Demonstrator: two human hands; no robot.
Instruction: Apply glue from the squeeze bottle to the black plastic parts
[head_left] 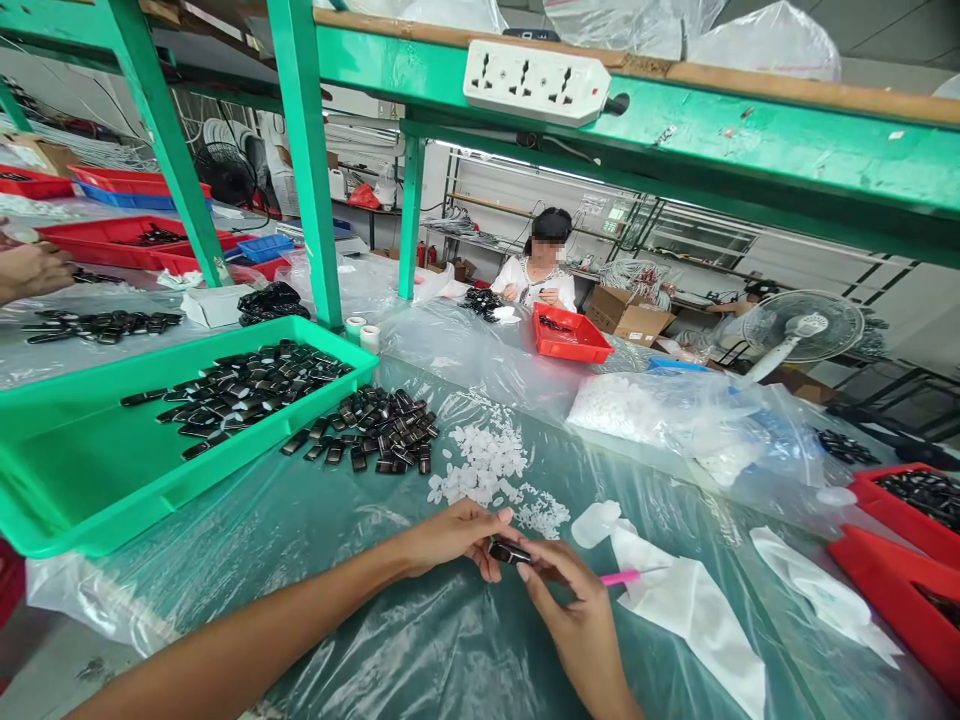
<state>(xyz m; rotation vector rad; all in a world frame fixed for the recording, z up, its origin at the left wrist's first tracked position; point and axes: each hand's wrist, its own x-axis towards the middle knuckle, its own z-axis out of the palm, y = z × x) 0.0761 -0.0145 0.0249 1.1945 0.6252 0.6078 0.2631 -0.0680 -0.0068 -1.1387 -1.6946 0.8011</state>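
Note:
My left hand (457, 535) and my right hand (574, 605) meet low over the plastic-covered table (420, 640), fingers pinched together on one small black part (508, 551). My right hand also grips a thin pink tool (619, 577) that sticks out to the right. Just beyond my hands lies a scatter of small white pieces (487, 468). A heap of black parts (375, 430) sits further back on the table. More black parts lie in a green tray (90, 470) on the left.
White cloths (690, 600) lie right of my hands. A bag of white pieces (637, 410), red trays (900, 560) and a fan (799, 330) stand to the right. A person (541, 270) works at a red tray (570, 335) across the table. Another person's hand (30, 270) shows far left. Green frame posts (307, 170) rise behind.

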